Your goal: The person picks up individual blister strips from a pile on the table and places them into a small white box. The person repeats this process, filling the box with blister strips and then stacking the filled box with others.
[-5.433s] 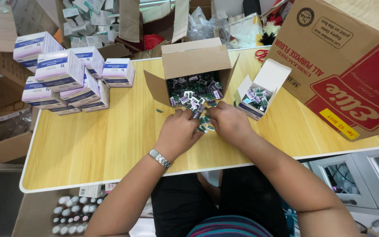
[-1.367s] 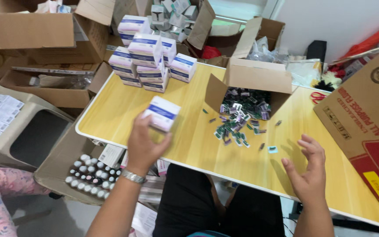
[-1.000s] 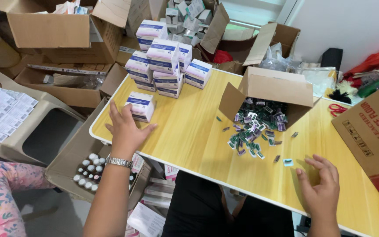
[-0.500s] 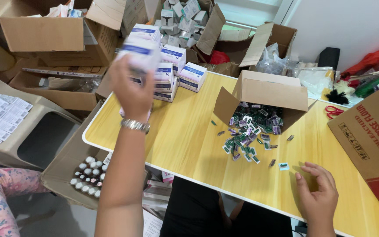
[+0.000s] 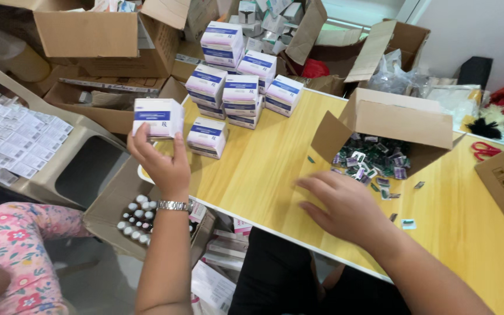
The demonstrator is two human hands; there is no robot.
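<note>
The left hand [image 5: 161, 162] is up off the left end of the wooden tabletop [image 5: 263, 169], fingers wrapped around a small white box with a blue band [image 5: 157, 116], held just beside the stack of matching boxes [image 5: 237, 87]. The right hand [image 5: 345, 204] lies flat and loose on the tabletop, gripping nothing, near the open cardboard carton [image 5: 398, 125] with small dark packets [image 5: 374, 163] spilling from its mouth. Below the table edge sits a box of capped vials [image 5: 135, 219]
</note>
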